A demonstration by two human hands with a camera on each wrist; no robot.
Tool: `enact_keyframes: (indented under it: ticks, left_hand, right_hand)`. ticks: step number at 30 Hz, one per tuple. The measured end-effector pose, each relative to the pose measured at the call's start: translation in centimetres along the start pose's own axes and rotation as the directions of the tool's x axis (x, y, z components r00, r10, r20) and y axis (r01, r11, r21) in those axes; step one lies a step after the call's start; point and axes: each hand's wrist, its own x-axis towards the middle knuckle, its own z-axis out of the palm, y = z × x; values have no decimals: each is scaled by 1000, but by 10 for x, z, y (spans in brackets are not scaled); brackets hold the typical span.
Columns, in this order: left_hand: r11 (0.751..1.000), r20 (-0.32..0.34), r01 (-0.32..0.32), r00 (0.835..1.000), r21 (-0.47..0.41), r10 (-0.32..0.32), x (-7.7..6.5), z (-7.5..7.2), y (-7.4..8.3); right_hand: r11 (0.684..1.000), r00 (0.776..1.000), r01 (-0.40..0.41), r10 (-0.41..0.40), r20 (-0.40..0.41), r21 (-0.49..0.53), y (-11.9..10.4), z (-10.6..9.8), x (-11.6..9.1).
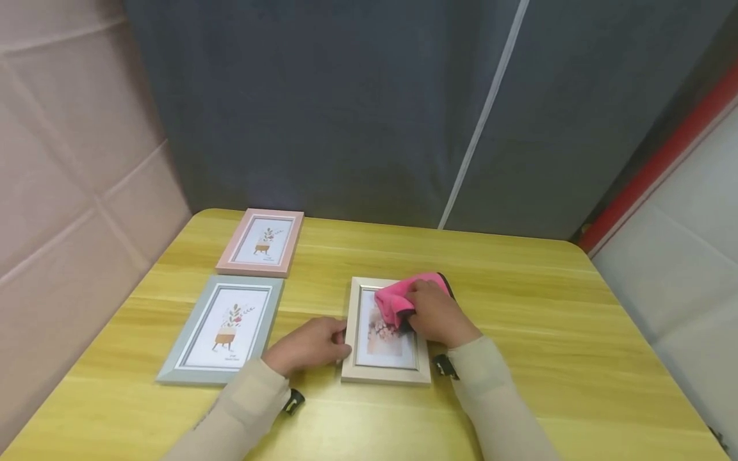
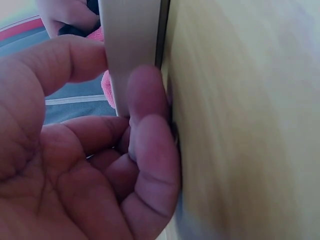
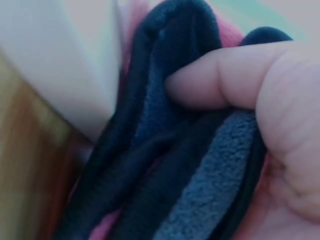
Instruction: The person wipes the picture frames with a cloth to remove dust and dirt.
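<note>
A cream picture frame [image 1: 385,376] with a floral picture lies flat near the middle of the table. My left hand [image 1: 308,346] grips its left edge; in the left wrist view the thumb [image 2: 85,60] is on the frame's face and the fingers [image 2: 155,155] curl at its side, close to the tabletop. My right hand [image 1: 435,314] holds a bunched pink cloth [image 1: 398,298] with dark trim against the upper right of the picture. In the right wrist view the cloth's grey-blue underside [image 3: 210,185] shows folded under the thumb [image 3: 210,82].
To the left, a grey-blue picture frame [image 1: 271,301] lies on the yellow wood-grain table [image 1: 548,320], with a pink picture frame [image 1: 250,270] behind it. A dark grey partition [image 1: 323,115] stands along the far edge. Pale panels flank both sides.
</note>
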Motion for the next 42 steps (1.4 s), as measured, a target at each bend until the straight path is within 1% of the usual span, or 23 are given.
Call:
enact_keyframes:
  ticks: [4,7,9,11,14,19,26,29,32,36,39,42]
  left_hand:
    - [1000,-2,2,1000,2,-2,0,1,1]
    - [1000,-4,10,1000,0,-10,-1,1,2]
    - [1000,-2,10,1000,-3,-10,-2,1,3]
    - [1000,1,6,1000,-3,-6,-2,1,4]
    - [1000,1,6,1000,5,-6,-2,1,4]
    - [1000,-10,-6,1000,25,7,-2,2,4]
    - [999,4,-47,999,9,47,-4,5,6]
    - [999,13,-50,999,13,50,-4,8,8]
    - [998,24,-57,998,23,56,-5,10,11]
    - [995,25,-83,996,51,82,-6,12,15]
    - [995,24,-86,996,53,85,-6,13,16]
    - [996,21,-75,997,37,74,-5,13,16]
  right_hand:
    - [997,999,-4,7,-34,81,3,0,-1]
    - [993,996,-3,13,-87,114,7,0,-1]
    - [993,992,-29,42,-118,115,10,0,-1]
    - [992,987,-73,87,-138,107,13,0,-2]
    - [987,982,-115,130,-136,114,15,-1,-2]
    - [987,987,-101,115,-113,126,12,0,0]
    - [984,991,-118,125,-51,134,1,-1,0]
    - [987,994,-98,103,-38,130,-6,-1,1]
    - [993,998,-50,54,-38,106,-13,0,2]
    - [996,999,21,-18,-32,90,-21,2,4]
    - [991,997,80,-78,-31,103,-22,3,3]
    - [979,992,123,-120,-27,162,-19,2,1]
